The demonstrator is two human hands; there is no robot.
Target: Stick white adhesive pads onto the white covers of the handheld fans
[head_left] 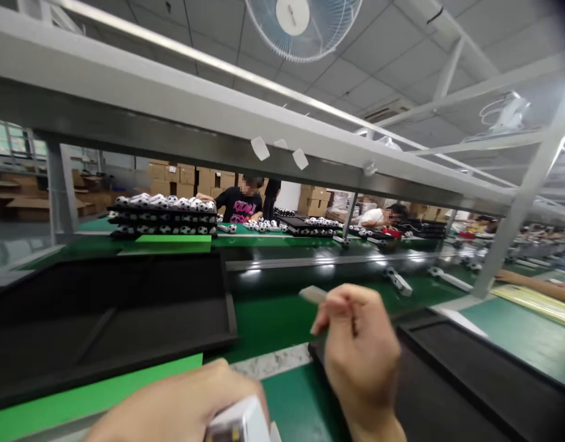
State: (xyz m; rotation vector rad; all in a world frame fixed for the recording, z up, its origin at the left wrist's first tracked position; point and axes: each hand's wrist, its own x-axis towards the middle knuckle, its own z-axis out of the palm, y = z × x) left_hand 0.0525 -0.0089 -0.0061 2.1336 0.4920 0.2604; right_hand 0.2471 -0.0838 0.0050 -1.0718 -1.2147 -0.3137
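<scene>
The right hand (360, 347) is raised at centre, its fingers drawn narrow and pinching a small pale tab (313, 294), which projects to the left over the dark green belt (268, 313). The left hand (190, 402), low in view, holds a white box-shaped item (248, 420) cut off by the lower edge; its fingers are hidden, so their exact placement cannot be told. A dark panel on the item's near end is too blurred to identify. Between the hands is a green bench (289, 396). To the left stands a black tray (139, 301), with a bright green sheet (102, 396) along its near side; a second black tray (452, 374) lies to the right, partly behind the right hand. On the belt beyond, a white piece with a football-patterned end (399, 282) lies at an angle, with another similar piece (450, 277) further right. Pale tabs (260, 148) hang on the metal beam (194, 132) overhead. Across the belt, stacked trays (165, 218) carry football-patterned pieces, beside a co-worker in a black shirt (240, 205).
</scene>
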